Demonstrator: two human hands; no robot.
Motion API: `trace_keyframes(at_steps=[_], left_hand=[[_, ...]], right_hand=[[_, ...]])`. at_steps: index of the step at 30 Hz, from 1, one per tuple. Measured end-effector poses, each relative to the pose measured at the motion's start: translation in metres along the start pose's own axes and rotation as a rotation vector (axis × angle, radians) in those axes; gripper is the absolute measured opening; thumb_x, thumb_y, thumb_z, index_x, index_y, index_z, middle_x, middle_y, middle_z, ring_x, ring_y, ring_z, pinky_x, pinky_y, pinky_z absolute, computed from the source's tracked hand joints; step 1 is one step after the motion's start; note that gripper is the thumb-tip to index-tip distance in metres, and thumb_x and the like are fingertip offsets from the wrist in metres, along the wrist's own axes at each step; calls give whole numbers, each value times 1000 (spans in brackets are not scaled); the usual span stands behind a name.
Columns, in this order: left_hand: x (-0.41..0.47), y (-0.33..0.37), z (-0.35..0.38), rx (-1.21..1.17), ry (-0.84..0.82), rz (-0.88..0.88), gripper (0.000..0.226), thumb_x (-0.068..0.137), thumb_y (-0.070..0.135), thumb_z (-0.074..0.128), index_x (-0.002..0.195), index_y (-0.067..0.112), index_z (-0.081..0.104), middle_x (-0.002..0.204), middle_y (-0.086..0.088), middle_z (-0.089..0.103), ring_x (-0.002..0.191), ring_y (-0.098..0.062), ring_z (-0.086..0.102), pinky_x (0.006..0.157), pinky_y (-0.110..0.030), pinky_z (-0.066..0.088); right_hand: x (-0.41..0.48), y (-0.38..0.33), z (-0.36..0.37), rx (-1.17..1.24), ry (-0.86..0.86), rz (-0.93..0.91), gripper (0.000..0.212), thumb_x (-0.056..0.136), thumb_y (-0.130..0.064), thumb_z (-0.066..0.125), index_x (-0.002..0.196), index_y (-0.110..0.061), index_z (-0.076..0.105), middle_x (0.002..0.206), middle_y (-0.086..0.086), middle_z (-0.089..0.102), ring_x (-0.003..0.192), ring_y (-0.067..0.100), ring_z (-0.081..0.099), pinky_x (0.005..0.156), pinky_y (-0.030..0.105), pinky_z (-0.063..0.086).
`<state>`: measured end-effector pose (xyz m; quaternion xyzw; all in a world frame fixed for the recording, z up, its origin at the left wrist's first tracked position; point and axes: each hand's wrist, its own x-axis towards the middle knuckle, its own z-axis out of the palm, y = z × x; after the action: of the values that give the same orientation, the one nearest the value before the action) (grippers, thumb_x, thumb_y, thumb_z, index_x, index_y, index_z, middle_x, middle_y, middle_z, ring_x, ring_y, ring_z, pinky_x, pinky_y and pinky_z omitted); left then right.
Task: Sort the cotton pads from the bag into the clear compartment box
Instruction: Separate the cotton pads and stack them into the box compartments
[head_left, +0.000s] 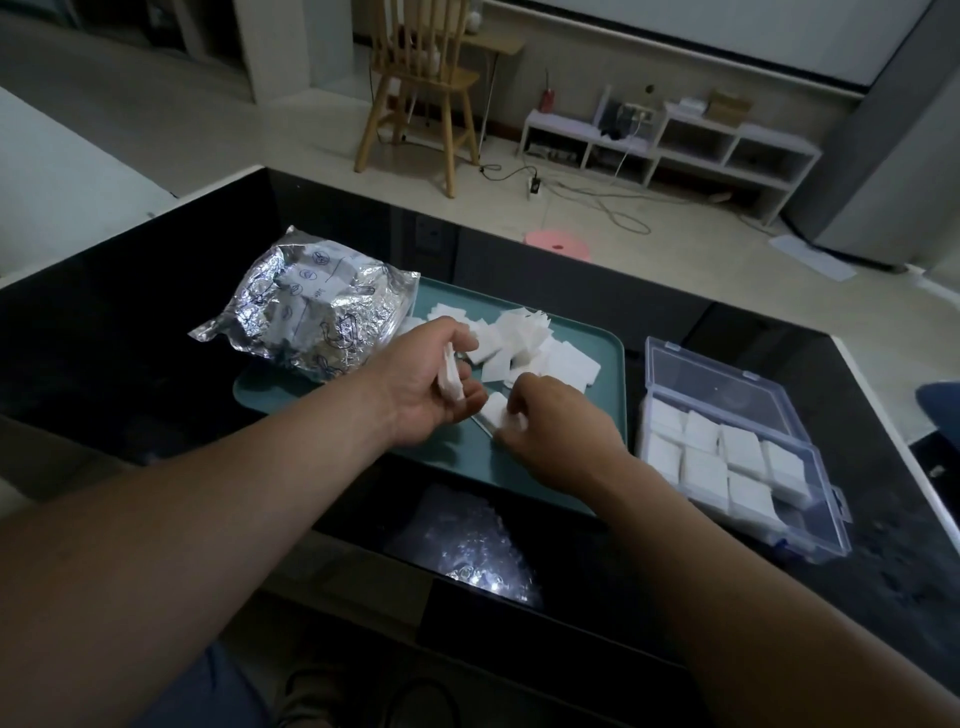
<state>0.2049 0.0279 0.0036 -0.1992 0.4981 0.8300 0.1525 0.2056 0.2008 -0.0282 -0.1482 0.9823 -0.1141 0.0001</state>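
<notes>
A crinkled silver bag (311, 306) lies at the back left of a teal tray (587, 499). Loose white square cotton pads (524, 340) are heaped on the tray beyond my hands. My left hand (426, 387) holds a small stack of pads upright between thumb and fingers. Just to its right, my right hand (550, 421) pinches a pad (493, 408) lying on the tray. The clear compartment box (826, 525) stands open to the right of the tray, with white pads in its cells and its lid (706, 376) tilted back.
Everything rests on a glossy black table (130, 338) whose far edge runs behind the tray. Beyond it are a wooden chair (421, 88), a low white shelf unit (670, 145), floor cables and a pink round stool (558, 244).
</notes>
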Motion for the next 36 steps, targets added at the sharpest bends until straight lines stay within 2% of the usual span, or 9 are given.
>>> trace_keyframes(at_steps=[8,14,18,21,24,26,31,34,36], left_hand=[[-3,-6,4,35,-91,-6,11,100,23,53,99,13,55,70,-3,36,60,-15,41,56,-27,56],[2,-11,6,65,-38,5,9,95,20,63,95,11,61,81,-7,46,64,-17,49,55,-30,55],[0,-16,12,126,-172,14,15,96,28,68,89,17,61,83,-8,49,67,-16,51,59,-26,50],[-6,-17,17,183,-265,68,24,97,30,67,76,20,59,72,-5,51,58,-11,52,61,-26,39],[-7,-19,18,194,-258,90,32,97,25,66,68,19,55,63,-6,35,48,-10,41,59,-26,36],[-6,-20,18,201,-236,93,29,98,20,64,73,19,50,64,-7,36,50,-11,39,58,-26,37],[-8,-17,17,127,-161,41,6,96,9,58,97,14,59,88,-10,66,75,-18,66,61,-34,60],[-11,-15,18,111,-235,-36,9,98,16,58,99,14,66,82,-7,64,75,-19,66,64,-33,62],[-14,-15,19,126,-335,-73,14,101,29,58,98,18,66,77,-3,56,69,-17,57,57,-28,54]], right_hand=[[-4,2,-11,123,0,84,20,90,-37,63,101,-22,54,92,-2,63,83,25,59,70,37,49],[-6,5,-25,685,46,272,18,88,-27,72,97,-15,61,90,6,71,78,20,64,65,34,48],[-16,-6,-37,948,31,254,19,93,-29,72,100,-13,64,96,10,76,81,19,67,72,37,50],[-22,-14,-35,896,58,190,23,93,-38,72,98,-17,64,92,6,75,85,26,69,73,40,52],[-24,-17,-32,843,67,166,21,93,-38,73,97,-20,64,93,1,73,86,20,69,72,36,53],[-26,-17,-33,827,58,157,18,94,-38,72,99,-22,67,94,-3,74,87,16,69,72,30,49],[-29,-7,-37,652,89,12,17,90,-46,74,96,-31,71,103,-12,67,101,3,61,82,25,45],[-29,-3,-40,550,99,-117,27,79,-51,80,94,-33,67,123,-16,59,124,9,51,101,28,42],[-30,-3,-41,542,64,-147,31,78,-41,86,91,-26,61,122,-16,61,119,6,53,97,26,43]])
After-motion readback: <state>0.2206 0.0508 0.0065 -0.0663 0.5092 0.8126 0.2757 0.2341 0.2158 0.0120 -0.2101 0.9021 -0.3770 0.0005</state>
